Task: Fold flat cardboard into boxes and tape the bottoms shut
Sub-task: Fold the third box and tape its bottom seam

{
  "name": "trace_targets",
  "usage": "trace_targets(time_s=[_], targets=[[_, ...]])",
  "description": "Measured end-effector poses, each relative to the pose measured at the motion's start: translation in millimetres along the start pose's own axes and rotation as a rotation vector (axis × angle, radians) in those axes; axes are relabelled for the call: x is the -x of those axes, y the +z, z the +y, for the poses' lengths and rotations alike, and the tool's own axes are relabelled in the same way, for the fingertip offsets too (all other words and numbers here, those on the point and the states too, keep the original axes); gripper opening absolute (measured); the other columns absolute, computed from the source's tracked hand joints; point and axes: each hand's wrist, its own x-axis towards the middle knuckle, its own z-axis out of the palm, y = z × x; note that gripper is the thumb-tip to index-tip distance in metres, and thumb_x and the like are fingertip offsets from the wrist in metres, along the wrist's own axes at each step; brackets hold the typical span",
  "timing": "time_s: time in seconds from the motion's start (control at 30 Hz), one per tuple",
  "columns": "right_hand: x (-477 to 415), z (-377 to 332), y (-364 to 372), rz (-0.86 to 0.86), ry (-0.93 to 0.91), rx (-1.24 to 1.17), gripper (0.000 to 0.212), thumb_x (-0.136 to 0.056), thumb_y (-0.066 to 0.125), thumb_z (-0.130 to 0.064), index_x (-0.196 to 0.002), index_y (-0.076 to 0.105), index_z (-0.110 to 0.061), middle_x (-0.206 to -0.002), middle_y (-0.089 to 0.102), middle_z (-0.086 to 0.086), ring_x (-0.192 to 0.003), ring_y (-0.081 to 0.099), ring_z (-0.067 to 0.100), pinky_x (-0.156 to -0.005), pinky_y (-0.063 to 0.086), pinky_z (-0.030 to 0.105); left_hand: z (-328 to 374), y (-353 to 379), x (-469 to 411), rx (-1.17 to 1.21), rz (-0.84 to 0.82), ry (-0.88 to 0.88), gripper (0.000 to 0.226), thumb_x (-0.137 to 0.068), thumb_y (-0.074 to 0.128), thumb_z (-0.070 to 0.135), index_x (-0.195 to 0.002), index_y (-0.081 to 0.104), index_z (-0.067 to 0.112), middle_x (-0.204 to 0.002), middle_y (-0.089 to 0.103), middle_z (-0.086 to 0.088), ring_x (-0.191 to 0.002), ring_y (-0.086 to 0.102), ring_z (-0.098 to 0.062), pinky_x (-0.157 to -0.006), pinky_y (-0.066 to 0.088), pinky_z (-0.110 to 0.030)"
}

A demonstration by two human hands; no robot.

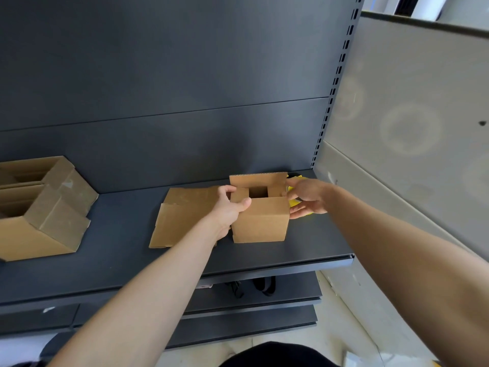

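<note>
Gripping box (260, 219) left flap: left hand (229, 207) fingers clenched | right hand (308, 196) fingers released beside box

So there's a small brown cardboard box (260, 219) standing upright on the dark shelf (127, 255), already squared up, with its top flaps only partly folded in so there's a square gap in the middle. Right beside it on the left is a flat cardboard sheet (182, 218) lying flat, flaps spread out. Way over at the left end sit two folded boxes (39, 207), tipped on their sides, open ends showing. A yellow tape roll (296, 201) peeks out just right of the small box.
</note>
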Motion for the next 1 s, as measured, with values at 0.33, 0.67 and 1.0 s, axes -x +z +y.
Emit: trace_targets(time_s=[0.33,0.67,1.0], targets=[[3.1,-11.2,-5.7,0.029,0.088,-0.260,0.070,-0.079,0.056,-0.069,-0.130,0.043,-0.024,-0.128,0.045,0.016,-0.112,0.053,0.050,-0.085,0.050,0.062,5.7,14.9,-3.9,0.029,0.014,0.097,0.078,-0.089,0.064,0.011,-0.141,0.019,0.048,-0.149,0.028,0.004,-0.128,0.040,-0.024,-0.106,0.039,-0.051],[-3.7,-3.9,2.5,0.063,0.022,-0.015,0.031,-0.096,0.056,-0.019,-0.127,0.055,-0.021,-0.127,0.054,0.006,-0.106,0.059,0.037,-0.088,0.053,0.052,1.2,12.4,-3.3,-0.037,0.047,0.093,0.013,-0.089,0.066,0.026,-0.081,0.060,0.034,-0.132,0.045,-0.005,-0.113,0.046,-0.026,-0.092,0.040,-0.037],[-7.3,-3.7,3.1,0.042,-0.014,-0.042,0.034,-0.096,0.054,-0.015,-0.129,0.055,-0.025,-0.131,0.052,0.005,-0.106,0.060,0.036,-0.091,0.052,0.052,16.4,17.2,-7.1,-0.132,0.211,0.120,0.025,-0.078,0.077,0.014,-0.064,0.056,0.019,-0.122,0.057,-0.011,-0.088,0.057,-0.023,-0.069,0.039,-0.026]])
